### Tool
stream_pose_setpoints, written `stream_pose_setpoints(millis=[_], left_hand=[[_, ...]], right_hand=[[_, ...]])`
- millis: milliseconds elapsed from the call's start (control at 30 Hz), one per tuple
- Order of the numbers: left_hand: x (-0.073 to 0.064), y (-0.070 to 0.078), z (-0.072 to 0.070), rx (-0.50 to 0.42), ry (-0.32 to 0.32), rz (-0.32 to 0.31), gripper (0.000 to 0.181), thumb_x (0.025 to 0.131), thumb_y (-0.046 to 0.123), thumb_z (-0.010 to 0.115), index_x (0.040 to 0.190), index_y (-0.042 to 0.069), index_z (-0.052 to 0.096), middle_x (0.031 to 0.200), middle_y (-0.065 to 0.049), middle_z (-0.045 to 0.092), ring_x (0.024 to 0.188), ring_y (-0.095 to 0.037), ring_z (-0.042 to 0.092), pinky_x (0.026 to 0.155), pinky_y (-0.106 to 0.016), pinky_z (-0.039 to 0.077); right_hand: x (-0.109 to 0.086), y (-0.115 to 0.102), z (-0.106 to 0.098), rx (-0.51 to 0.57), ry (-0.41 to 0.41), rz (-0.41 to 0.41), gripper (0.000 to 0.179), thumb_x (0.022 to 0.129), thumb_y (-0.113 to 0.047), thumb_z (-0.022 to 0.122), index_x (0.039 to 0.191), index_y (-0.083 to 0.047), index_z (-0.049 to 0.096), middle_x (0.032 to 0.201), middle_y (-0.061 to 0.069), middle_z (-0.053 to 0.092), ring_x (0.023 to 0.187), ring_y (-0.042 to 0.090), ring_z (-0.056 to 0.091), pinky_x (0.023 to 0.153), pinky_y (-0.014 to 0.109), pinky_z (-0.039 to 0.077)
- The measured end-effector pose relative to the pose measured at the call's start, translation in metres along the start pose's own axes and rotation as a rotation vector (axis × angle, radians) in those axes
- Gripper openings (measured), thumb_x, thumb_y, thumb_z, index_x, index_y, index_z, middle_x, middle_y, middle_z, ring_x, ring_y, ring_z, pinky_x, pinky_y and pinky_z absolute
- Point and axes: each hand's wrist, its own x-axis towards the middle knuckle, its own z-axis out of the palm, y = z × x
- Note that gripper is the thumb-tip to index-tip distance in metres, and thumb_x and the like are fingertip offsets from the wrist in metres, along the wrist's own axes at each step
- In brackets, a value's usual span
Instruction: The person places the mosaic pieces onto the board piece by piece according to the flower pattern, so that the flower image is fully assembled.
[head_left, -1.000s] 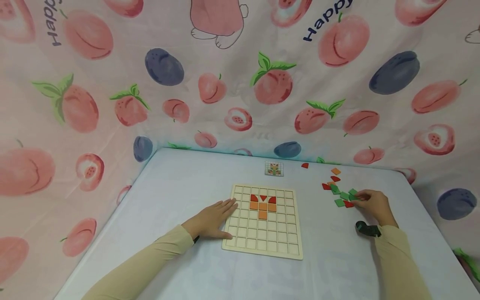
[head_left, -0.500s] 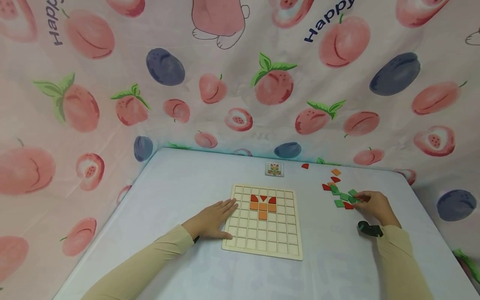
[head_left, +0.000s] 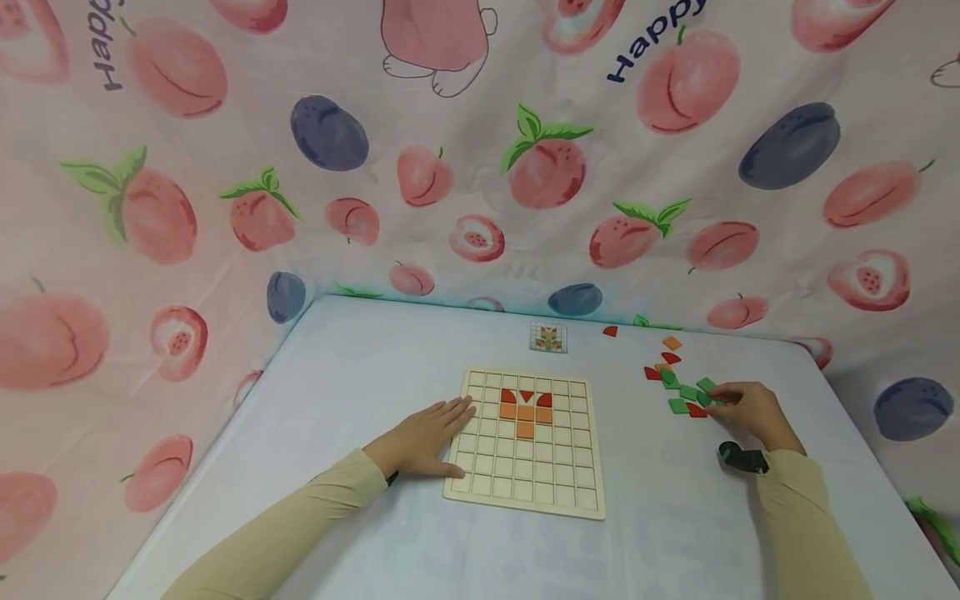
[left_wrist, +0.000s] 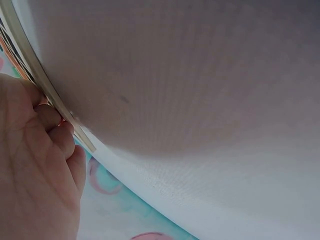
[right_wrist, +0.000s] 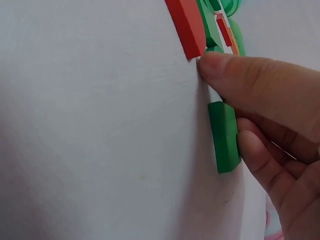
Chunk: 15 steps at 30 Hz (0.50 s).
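Observation:
My left hand (head_left: 423, 440) lies spread on the left edge of a square wooden grid board (head_left: 480, 479), fingers and thumb over its rim. In the left wrist view, the fingertips meet the board's edge (left_wrist: 60, 107). Red tiles (head_left: 545, 401) and orange tiles (head_left: 526, 430) sit in the upper middle cells of the board. At the right, my right hand (head_left: 753, 412) pinches a green tile (head_left: 703, 398) between thumb and forefinger. In the right wrist view, a red tile (right_wrist: 187, 27) lies by the thumb tip, and another green tile (right_wrist: 225, 137) rests beside the curled fingers.
A small pattern card (head_left: 549, 337) lies behind the board. Loose green tiles (head_left: 678, 407), red tiles (head_left: 652, 373) and an orange tile (head_left: 672, 342) are scattered on the right of the white table. A lone red piece (head_left: 611, 332) lies near the back. A fruit-print cloth (head_left: 420, 208) hangs behind.
My right hand has shifted slightly to the right over the loose tiles, its fingers still at the green ones. The left hand and the board have stayed put.

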Motion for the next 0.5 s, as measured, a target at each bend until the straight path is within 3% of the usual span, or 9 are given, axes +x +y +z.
stream_pose_setpoints(millis=[267, 500], left_hand=[[0.0000, 0.0000, -0.0011, 0.006, -0.003, 0.004, 0.101, 0.082, 0.072, 0.047, 0.151, 0.008, 0.014, 0.159, -0.008, 0.012, 0.147, -0.021, 0.016, 0.119, -0.036, 0.022], [0.0009, -0.0008, 0.0001, 0.001, -0.004, 0.002, 0.101, 0.081, 0.073, 0.046, 0.152, 0.008, 0.013, 0.159, -0.008, 0.011, 0.147, -0.021, 0.015, 0.119, -0.036, 0.022]], right_hand=[[0.0049, -0.0004, -0.0005, 0.000, -0.052, 0.021, 0.042, 0.079, -0.016, 0.074, 0.111, 0.007, 0.064, 0.100, 0.026, 0.063, 0.089, 0.033, 0.054, 0.080, 0.048, 0.048], [0.0081, -0.0007, -0.0013, 0.005, -0.047, -0.013, 0.038, 0.077, -0.015, 0.074, 0.107, 0.007, 0.066, 0.091, 0.020, 0.065, 0.083, 0.027, 0.054, 0.074, 0.036, 0.048]])
